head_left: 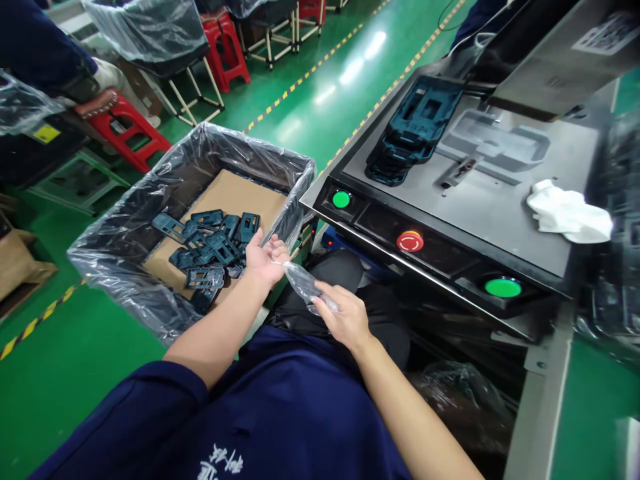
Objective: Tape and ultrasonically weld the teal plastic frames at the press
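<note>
My left hand point(267, 259) is palm up by the near right edge of the lined bin point(300, 175), its fingers loosely curled and nothing visible in the palm. A strip of clear plastic film point(301, 283) stretches from the heel of that hand to my right hand point(346, 315). Between thumb and fingers, my right hand pinches the film's other end, above my lap. Whether the film is wrapped on the left hand or only touches it, I cannot tell. Several dark plastic frames point(220, 248) lie in a loose pile on cardboard point(240, 190) inside the bin.
On the right stands a machine with a metal table point(500, 220), green buttons point(503, 288) and a red stop button point(410, 241). It bears stacked dark frames point(425, 120), a clear fixture point(495, 143) and a white cloth point(569, 212). Red stools point(225, 50) stand behind.
</note>
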{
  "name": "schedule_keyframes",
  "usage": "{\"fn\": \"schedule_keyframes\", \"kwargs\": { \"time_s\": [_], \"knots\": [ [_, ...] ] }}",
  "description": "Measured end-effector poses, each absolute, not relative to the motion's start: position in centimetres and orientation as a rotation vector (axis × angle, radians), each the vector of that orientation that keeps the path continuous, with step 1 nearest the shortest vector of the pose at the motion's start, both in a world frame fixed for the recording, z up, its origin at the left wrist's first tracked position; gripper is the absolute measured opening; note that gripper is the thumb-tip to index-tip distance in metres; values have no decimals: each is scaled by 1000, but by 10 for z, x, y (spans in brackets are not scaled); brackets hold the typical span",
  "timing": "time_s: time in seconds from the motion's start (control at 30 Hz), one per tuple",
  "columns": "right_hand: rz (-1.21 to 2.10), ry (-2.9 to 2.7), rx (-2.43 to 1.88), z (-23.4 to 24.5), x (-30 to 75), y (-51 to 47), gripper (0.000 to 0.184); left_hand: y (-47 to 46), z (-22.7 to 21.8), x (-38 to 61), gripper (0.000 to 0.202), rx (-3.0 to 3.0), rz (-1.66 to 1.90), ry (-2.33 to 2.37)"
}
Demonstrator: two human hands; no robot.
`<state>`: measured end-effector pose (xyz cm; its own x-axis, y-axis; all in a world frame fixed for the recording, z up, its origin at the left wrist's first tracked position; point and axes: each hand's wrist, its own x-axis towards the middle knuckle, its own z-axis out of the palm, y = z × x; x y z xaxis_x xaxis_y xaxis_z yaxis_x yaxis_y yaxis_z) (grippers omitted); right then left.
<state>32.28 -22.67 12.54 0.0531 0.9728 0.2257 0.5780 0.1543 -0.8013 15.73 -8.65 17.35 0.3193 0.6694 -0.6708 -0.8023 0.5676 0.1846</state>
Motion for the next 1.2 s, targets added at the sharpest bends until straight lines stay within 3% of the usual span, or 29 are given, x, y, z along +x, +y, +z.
{"fn": "schedule_keyframes", "kwargs": {
  "time_s": [0.2,0.33,0.4,0.47,0.53,0.6,0.77,1.0,1.2],
  "knots": [
    [904,-1094,-1685,135,325,-222,26,-102,162,175,42,463,1085,1151],
    [1021,-821,-1715,132,329,-223,33,-135,153,178,81,1396,1082,1419],
    [1027,-800,-1672,132,329,-223,32,-149,151,179,91,1665,939,1390],
    [1021,-810,-1641,132,329,-222,30,-157,147,180,72,1750,763,1325],
    [1016,-817,-1654,134,331,-222,32,-155,142,180,35,1755,634,1296],
    [991,-851,-1725,135,334,-221,33,-149,137,177,19,1717,600,1330],
    [920,-897,-1884,128,335,-220,27,-137,130,171,19,1662,644,1452],
    [912,-514,-1564,140,326,-221,37,-137,126,175,14,1540,698,1500],
    [1178,-144,-1080,162,336,-195,51,-152,126,208,12,383,688,1243]
  ]
}}
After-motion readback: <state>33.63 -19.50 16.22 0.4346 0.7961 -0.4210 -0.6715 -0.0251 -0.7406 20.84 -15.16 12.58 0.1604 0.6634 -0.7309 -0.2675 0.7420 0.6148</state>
